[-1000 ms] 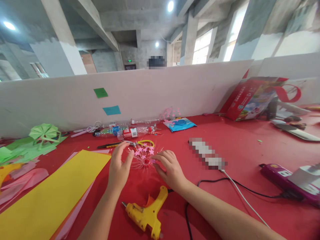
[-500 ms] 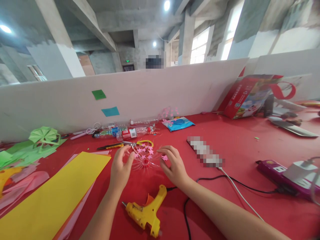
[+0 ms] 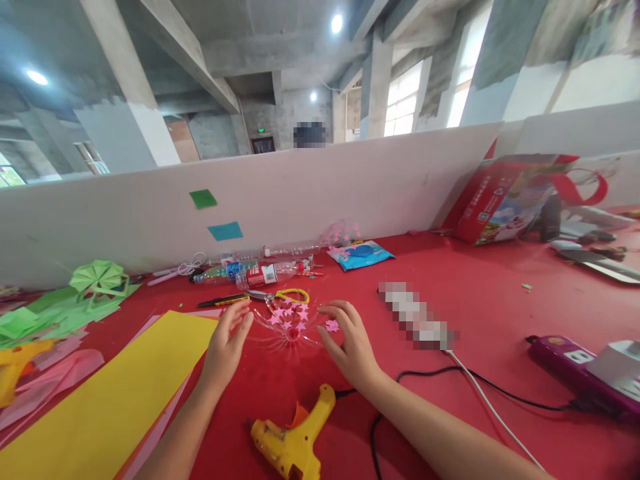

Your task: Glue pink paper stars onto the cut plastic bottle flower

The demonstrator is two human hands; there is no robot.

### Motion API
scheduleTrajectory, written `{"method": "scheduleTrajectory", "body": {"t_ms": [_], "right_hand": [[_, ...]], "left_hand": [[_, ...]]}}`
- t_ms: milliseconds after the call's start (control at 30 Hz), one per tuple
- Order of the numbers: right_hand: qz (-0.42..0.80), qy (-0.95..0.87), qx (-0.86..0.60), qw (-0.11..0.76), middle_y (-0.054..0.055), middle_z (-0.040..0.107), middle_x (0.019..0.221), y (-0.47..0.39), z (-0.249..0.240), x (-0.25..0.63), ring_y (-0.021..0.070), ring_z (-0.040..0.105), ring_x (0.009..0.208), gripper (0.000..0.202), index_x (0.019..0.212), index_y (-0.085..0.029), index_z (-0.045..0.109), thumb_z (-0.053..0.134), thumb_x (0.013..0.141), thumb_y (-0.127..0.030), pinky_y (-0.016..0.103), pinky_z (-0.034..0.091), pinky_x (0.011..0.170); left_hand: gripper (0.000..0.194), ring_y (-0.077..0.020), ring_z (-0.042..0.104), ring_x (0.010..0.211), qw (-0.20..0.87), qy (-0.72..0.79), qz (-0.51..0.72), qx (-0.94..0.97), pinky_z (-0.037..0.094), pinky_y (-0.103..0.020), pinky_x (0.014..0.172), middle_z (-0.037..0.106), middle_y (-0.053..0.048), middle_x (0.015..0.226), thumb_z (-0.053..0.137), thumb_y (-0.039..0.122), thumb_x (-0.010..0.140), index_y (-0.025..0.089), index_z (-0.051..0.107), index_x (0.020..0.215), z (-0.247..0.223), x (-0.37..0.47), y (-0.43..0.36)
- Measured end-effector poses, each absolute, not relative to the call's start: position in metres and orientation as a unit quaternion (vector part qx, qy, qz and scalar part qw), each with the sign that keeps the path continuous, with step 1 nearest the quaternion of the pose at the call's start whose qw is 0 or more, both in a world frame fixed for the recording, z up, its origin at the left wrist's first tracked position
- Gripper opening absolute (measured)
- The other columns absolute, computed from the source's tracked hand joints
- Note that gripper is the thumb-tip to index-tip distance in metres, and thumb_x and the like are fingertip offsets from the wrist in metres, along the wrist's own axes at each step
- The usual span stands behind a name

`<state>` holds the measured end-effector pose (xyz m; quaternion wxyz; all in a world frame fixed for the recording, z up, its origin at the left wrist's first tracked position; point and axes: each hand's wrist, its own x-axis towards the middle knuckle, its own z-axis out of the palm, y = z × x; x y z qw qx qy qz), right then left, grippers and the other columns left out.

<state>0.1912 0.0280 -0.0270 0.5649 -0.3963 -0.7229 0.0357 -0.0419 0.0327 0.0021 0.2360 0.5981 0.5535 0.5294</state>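
Observation:
Between my hands on the red table lies a clear plastic piece cut into thin curved strips (image 3: 293, 335), like a bottle end, with several pink paper stars (image 3: 291, 312) on it. My left hand (image 3: 226, 347) is on its left side, fingers apart and holding nothing. At its right my right hand (image 3: 350, 340) hovers with thumb and fingers spread, beside a single pink star (image 3: 331, 325). Just behind the clear piece are scissors with yellow handles (image 3: 293, 295) and a yellow-black box cutter (image 3: 223, 301). Nearer me lies a yellow glue gun (image 3: 295, 437).
Yellow paper sheets (image 3: 120, 400) and green paper (image 3: 100, 280) cover the left. Plastic bottles (image 3: 260, 275) and a blue wipes pack (image 3: 363, 255) lie along the white partition (image 3: 280, 187). A purple power strip (image 3: 560, 360), cables and a red bag (image 3: 505, 200) are on the right.
My left hand has moved left, away from the clear piece, widening the gap between my hands. My right hand stays nearly in place. The view has tilted up slightly.

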Motion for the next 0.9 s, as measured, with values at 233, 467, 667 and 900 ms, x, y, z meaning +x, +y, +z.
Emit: {"method": "scheduleTrajectory", "body": {"t_ms": [233, 467, 667, 900], "right_hand": [[0.015, -0.739, -0.397, 0.544, 0.009, 0.059, 0.102, 0.025, -0.024, 0.192, 0.0240, 0.056, 0.097, 0.018, 0.106, -0.021, 0.056, 0.051, 0.088, -0.021, 0.042, 0.047, 0.085], [0.036, -0.746, -0.396, 0.535, 0.009, 0.060, 0.105, 0.029, -0.027, 0.193, 0.0236, 0.057, 0.101, 0.022, 0.107, -0.021, 0.055, 0.048, 0.087, -0.015, 0.040, 0.048, 0.087], [0.037, -0.736, -0.408, 0.539, 0.009, 0.060, 0.112, 0.033, -0.026, 0.198, 0.0238, 0.055, 0.108, 0.024, 0.112, -0.022, 0.053, 0.044, 0.090, -0.017, 0.041, 0.046, 0.092], [-0.034, -0.754, -0.385, 0.530, 0.010, 0.056, 0.108, 0.021, -0.016, 0.197, 0.0246, 0.052, 0.102, 0.021, 0.112, -0.023, 0.054, 0.050, 0.091, -0.023, 0.044, 0.043, 0.089]], "left_hand": [[0.048, -0.0240, 0.058, 0.117, 0.287, 0.515, 0.554, 0.588, 0.046, -0.039, 0.098, 0.058, -0.012, 0.130, 0.046, 0.056, 0.086, 0.021, 0.056, 0.118, -0.014, -0.041, 0.021], [0.036, -0.0209, 0.064, 0.098, 0.271, 0.516, 0.564, 0.585, 0.051, -0.032, 0.085, 0.067, -0.008, 0.106, 0.052, 0.049, 0.085, 0.020, 0.060, 0.104, -0.012, -0.033, 0.016], [0.032, -0.0111, 0.054, 0.053, 0.277, 0.494, 0.583, 0.582, 0.046, -0.024, 0.052, 0.063, 0.000, 0.074, 0.050, 0.049, 0.087, 0.019, 0.057, 0.096, -0.008, -0.033, 0.010], [0.029, -0.0185, 0.063, 0.090, 0.147, 0.508, 0.585, 0.614, 0.050, -0.031, 0.081, 0.066, -0.006, 0.097, 0.049, 0.045, 0.089, 0.020, 0.061, 0.100, -0.011, -0.038, 0.010]]}}
